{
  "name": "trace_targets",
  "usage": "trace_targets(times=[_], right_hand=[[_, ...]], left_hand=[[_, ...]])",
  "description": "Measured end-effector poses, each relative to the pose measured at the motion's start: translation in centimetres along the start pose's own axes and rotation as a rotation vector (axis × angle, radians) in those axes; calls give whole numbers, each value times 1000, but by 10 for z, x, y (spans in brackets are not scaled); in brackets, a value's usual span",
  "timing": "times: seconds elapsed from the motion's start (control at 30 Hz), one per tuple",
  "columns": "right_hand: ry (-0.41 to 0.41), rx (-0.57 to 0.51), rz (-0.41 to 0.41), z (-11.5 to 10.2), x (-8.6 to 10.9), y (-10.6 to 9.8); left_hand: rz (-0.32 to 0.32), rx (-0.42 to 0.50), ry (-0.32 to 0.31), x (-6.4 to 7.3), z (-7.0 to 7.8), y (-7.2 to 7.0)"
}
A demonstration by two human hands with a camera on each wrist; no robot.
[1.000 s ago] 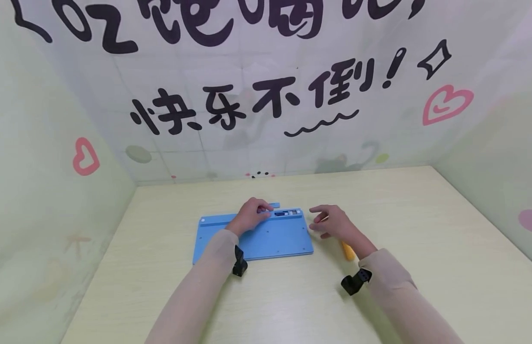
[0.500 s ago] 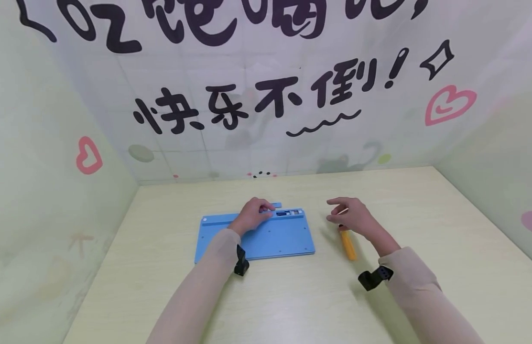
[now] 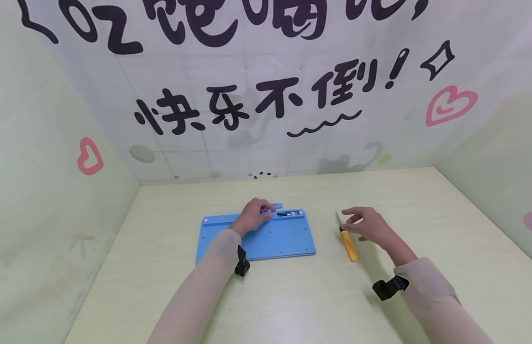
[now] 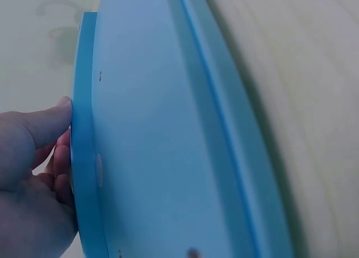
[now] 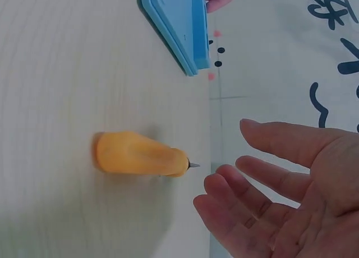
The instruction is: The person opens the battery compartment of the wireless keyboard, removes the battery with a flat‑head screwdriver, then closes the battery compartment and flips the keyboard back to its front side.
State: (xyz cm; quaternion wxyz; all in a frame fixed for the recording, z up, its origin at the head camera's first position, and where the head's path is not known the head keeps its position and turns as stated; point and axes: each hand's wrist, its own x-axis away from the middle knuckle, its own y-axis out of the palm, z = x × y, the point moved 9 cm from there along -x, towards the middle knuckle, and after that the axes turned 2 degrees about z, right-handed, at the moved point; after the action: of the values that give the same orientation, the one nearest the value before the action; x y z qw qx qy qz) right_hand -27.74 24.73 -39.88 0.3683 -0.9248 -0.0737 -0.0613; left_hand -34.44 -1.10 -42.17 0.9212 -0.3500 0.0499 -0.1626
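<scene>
A blue keyboard [image 3: 287,239] lies underside up on the table, its small screw holes showing. Along its raised far edge is an uncovered compartment [image 3: 289,213] with dark and silver parts inside. My left hand [image 3: 254,216] grips that edge just left of the compartment; in the left wrist view the thumb presses the ridge and the fingers [image 4: 63,157] curl at its back. A small blue cover [image 3: 277,205] lies behind the keyboard. To the right, a screwdriver [image 3: 348,244] with a yellow handle rests on the table. My right hand [image 3: 369,224] hovers right beside its shaft, fingers spread, holding nothing.
The pale wooden table [image 3: 291,306] meets a back wall [image 3: 231,157] printed with black lettering and pink hearts. Side walls [image 3: 498,157] close in the table at left and right. A small black camera sits on each wrist.
My right hand has moved right, away from the keyboard and past the screwdriver, whose shaft now shows. My left hand has stayed at the keyboard's edge.
</scene>
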Motion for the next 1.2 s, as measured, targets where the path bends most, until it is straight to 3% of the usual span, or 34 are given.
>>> trace_targets(times=[0.4,0.63,1.2], right_hand=[[148,27,33,32,7,17],[134,75,71,38,6,23],[153,56,93,38,7,23]], left_hand=[[7,9,4,2,1,-1],[3,15,4,2,0,-1],[0,12,4,3,1,-2]])
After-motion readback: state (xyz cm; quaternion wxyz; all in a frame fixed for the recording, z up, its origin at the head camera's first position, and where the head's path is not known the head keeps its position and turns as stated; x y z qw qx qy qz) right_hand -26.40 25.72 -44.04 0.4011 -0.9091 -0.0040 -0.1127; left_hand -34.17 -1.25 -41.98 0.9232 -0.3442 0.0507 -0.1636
